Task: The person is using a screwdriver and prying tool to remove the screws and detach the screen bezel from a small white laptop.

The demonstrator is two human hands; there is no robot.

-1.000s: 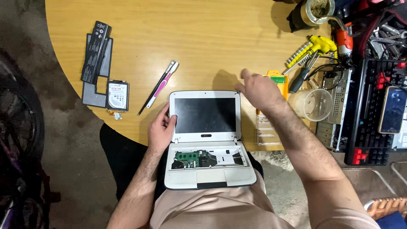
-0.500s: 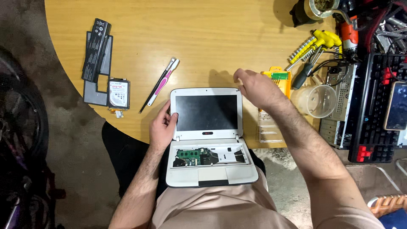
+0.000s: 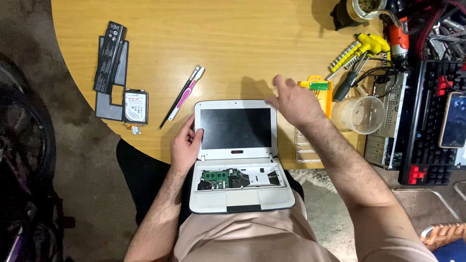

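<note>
A small white laptop (image 3: pixel 238 155) rests on my lap against the edge of the wooden table (image 3: pixel 233 43). Its keyboard is off, so a green circuit board (image 3: pixel 217 177) shows in the base. My left hand (image 3: pixel 185 144) grips the left edge of the upright dark screen. My right hand (image 3: pixel 293 99) hovers with fingers spread just past the screen's top right corner, holding nothing, beside an orange bit case (image 3: pixel 318 90).
On the table's left lie a black battery pack (image 3: pixel 110 57), a grey panel (image 3: pixel 108 104) and a hard drive (image 3: pixel 135 106). Tweezers and a pink tool (image 3: pixel 183 94) lie near the lid. A clear cup (image 3: pixel 359 114), yellow drivers (image 3: pixel 359 48), a black keyboard (image 3: pixel 429 126) and a phone (image 3: pixel 455 126) crowd the right.
My right hand has shifted slightly left along the lid's top right corner. The left hand keeps its grip on the screen's edge. The view has drifted a little.
</note>
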